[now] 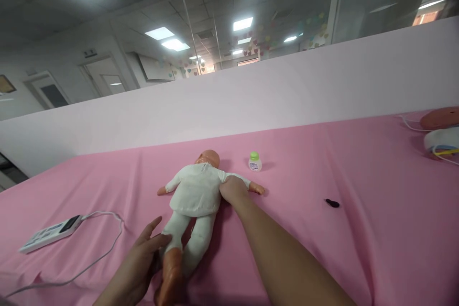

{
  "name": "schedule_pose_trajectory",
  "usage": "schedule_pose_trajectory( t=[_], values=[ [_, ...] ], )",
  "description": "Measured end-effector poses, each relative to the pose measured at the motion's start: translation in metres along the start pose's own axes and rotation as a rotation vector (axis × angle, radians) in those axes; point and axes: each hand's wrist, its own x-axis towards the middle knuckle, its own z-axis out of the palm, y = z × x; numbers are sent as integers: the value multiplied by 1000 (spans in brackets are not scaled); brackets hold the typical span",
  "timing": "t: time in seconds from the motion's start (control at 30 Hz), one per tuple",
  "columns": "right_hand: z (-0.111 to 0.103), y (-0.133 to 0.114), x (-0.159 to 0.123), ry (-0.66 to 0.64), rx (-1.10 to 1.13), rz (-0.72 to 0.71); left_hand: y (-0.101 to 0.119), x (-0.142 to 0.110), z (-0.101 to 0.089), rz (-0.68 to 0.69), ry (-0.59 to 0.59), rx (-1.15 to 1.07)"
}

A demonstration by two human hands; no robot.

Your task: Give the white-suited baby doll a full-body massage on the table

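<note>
A baby doll (195, 191) in a white top and leggings lies on the pink cloth, its head pointing away from me and its back apparently up. My right hand (234, 188) is closed on the side of its top, by the armpit of the right-hand arm. At the lower leg on the left, my left hand (141, 253) has one digit across the white legging, while another points away from the leg. Its other fingers are partly hidden beside or below the leg. One bare foot (171, 277) shows near the bottom edge.
A small bottle with a green cap (255, 161) stands right of the doll's head. A white remote-like device (52, 234) with a cord lies left. A small black object (332, 203) is at right, and corded items (442, 136) sit at the far right. A white ledge (229, 100) borders the back.
</note>
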Motion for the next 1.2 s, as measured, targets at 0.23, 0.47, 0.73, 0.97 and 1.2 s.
schedule_pose_trajectory(
  t=[0.23,0.47,0.73,0.97,1.2],
  values=[
    [-1,5,-2,-26,-21,-36,10,16,-28,48,-35,228],
    [-5,11,-3,-11,-5,-48,14,23,-38,287,38,760],
    [-22,-14,-23,215,-111,-240,30,44,-14,1054,-67,1317],
    [-35,-37,-61,-69,-171,-523,40,85,-13,1399,-338,1362],
    [-29,-38,-83,-86,-150,-604,68,101,15,1410,-349,1115]
  ],
)
